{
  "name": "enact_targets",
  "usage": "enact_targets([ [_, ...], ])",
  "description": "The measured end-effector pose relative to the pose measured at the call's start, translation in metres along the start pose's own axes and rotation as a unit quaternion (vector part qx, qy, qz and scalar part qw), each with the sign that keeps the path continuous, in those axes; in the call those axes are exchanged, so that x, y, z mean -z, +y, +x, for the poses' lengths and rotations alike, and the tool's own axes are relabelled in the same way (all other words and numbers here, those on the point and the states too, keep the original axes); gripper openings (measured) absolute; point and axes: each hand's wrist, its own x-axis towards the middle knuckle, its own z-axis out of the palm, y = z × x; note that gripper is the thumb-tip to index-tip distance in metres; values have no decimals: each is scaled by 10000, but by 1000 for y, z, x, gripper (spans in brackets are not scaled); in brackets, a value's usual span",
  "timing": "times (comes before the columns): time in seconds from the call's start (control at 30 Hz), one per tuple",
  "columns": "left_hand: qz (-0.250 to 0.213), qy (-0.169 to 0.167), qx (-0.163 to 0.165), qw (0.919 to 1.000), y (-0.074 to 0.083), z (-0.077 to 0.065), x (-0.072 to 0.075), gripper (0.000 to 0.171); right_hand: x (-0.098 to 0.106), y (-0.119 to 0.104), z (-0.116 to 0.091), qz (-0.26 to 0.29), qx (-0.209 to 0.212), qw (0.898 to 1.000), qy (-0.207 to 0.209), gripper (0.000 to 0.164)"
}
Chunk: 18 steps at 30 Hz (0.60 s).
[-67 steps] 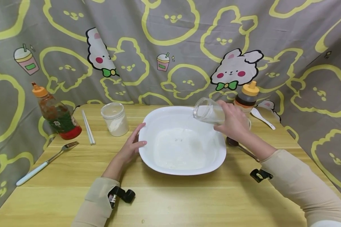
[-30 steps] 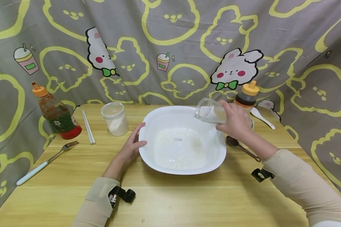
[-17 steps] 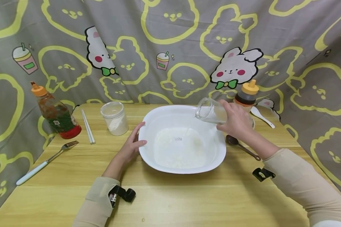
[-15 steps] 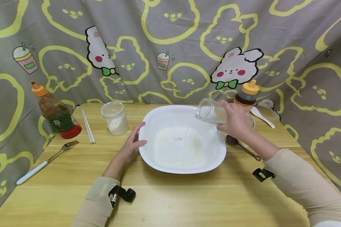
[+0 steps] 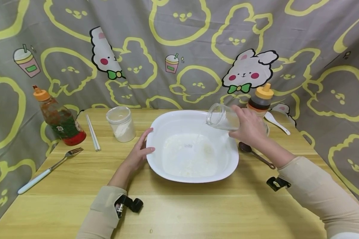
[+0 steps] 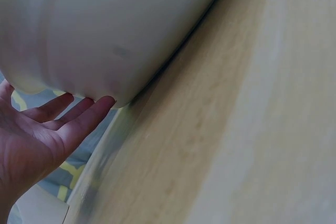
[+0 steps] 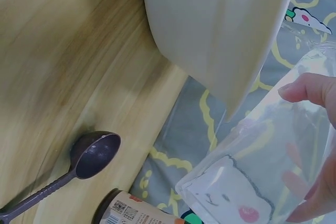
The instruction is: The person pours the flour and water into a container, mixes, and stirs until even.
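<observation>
A white basin with some pale, whitish liquid in its bottom stands mid-table. At its left rim my left hand holds on, the thumb over the edge; in the left wrist view, fingertips touch the basin's outer wall. My right hand grips a clear glass jar, tilted with its mouth over the basin's far right part. A thin stream of clear liquid runs from the jar's mouth down into the basin. The right wrist view shows thumb and fingers around the see-through jar.
On the left are a jar of white powder, chopsticks, a fork and a red sauce bottle. On the right lie a dark brown spoon and a white spoon, near a yellow-capped dark sauce bottle. A patterned curtain hangs behind.
The jar has shifted slightly right and its whitish contents have turned clear. Pale bits in the basin have spread, and the printed mark at its bottom shows. My left hand has stayed put.
</observation>
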Motion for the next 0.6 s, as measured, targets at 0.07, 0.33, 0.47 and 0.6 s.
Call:
enact_targets([
  [0.07,8,2,15,10000,0,0,0,71,0,0,0,17,1,10000,9,80],
  [0.33,51,6,51,10000,1,0,-1,71,-2,4,-1,521,7,9984,228,79],
  [0.47,70,-8,36,10000,1,0,-1,71,-6,10,-1,1293,46,9902,530,78],
  [0.6,76,-20,23,10000,2,-1,-1,71,-11,20,-2,2345,-162,9683,847,79],
])
